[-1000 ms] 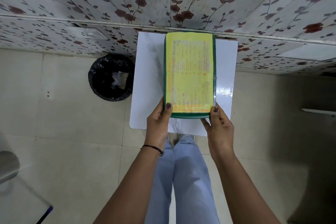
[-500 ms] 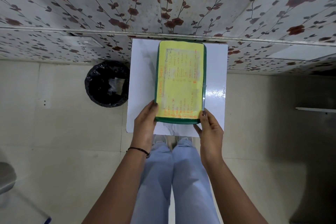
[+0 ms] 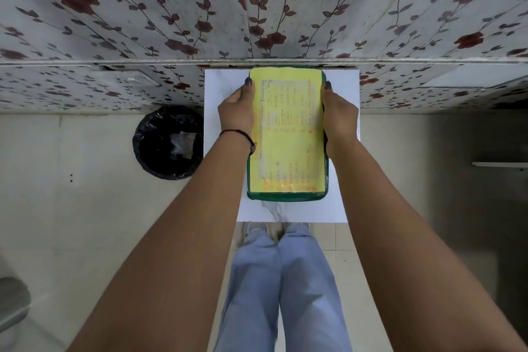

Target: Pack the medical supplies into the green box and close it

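Note:
The green box lies shut on a small white table, its lid covered by a yellow printed sheet. My left hand grips the box's left long side near the far end, thumb resting on the lid. My right hand grips the right long side opposite it, thumb on top as well. No loose medical supplies are visible; the box's contents are hidden.
A black-lined waste bin stands on the floor left of the table. A flower-patterned wall runs right behind the table. My legs in light blue trousers are below the table's near edge. A grey object sits at lower left.
Both hands have slid from the box's near corners up along its long sides to the far half. The view has shifted, so table and box appear lower in frame.

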